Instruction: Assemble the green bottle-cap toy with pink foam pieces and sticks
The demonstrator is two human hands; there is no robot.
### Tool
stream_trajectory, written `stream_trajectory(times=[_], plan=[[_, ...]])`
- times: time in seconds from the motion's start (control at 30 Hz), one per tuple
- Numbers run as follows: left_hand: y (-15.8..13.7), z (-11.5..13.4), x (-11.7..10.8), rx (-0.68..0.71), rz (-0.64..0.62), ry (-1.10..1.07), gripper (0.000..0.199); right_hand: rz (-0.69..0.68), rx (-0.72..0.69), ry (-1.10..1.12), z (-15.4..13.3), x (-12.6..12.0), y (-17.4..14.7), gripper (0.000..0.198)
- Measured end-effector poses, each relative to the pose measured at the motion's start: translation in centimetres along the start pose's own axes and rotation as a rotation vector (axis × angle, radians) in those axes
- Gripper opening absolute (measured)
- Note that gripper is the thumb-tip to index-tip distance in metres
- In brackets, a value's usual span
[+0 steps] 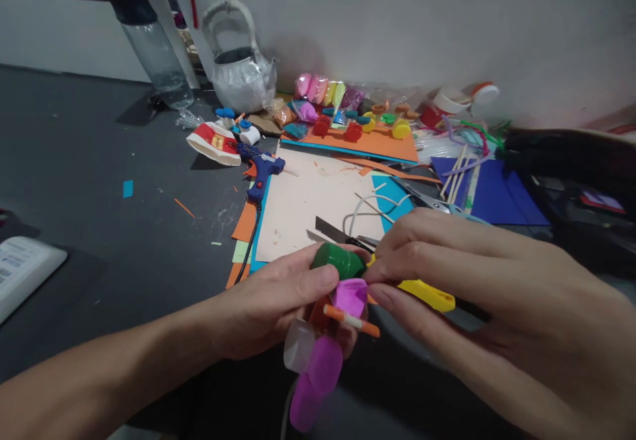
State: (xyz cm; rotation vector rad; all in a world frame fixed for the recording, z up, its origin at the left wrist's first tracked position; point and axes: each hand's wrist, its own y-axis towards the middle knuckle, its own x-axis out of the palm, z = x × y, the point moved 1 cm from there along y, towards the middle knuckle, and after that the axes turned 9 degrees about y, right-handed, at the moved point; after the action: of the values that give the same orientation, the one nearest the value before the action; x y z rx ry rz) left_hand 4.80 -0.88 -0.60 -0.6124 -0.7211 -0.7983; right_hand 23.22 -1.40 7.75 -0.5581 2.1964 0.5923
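My left hand (278, 294) is closed around a small craft model low in the middle of the view. A glossy green piece (332, 261) is at its top, under my thumb, with pink-purple modelling clay (352, 297) just below. An orange-and-white rod (365, 327) crosses the front. Lower down hang a translucent whitish piece (298, 346) and rounded purple pieces (325, 364); how they join is hidden. My right hand (472, 294) pinches at the right end of the green piece and clay; whatever lies between its fingertips is hidden. A yellow-handled tool (427, 295) lies beneath this hand.
Beyond my hands lie a pale sheet (313, 195), a blue glue gun (263, 171), scissors (422, 195) and a dark blade (330, 229). Farther back are clay packets (318, 89), an orange board (342, 145) with clay wheels, a kettle (243, 79) and a bottle (156, 55).
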Motion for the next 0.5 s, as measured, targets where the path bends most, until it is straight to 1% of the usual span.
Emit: stream_trajectory(times=[0.17, 0.33, 0.4, 0.5], plan=[[0.18, -0.11, -0.14, 0.026, -0.023, 0.024, 0.03, -0.005, 0.015, 0.048, 0.12, 0.2, -0.31, 0.009], [0.06, -0.18, -0.1, 0.025, -0.015, 0.035, 0.029, 0.01, 0.026, 0.06, 0.07, 0.2, -0.46, 0.006], [0.04, -0.15, -0.05, 0.028, -0.015, 0.044, 0.028, 0.019, 0.035, 0.05, -0.03, 0.24, -0.3, 0.007], [0.12, -0.14, -0.02, 0.026, -0.01, 0.068, 0.028, -0.012, 0.062, 0.04, -0.24, 0.4, 0.02, 0.012]])
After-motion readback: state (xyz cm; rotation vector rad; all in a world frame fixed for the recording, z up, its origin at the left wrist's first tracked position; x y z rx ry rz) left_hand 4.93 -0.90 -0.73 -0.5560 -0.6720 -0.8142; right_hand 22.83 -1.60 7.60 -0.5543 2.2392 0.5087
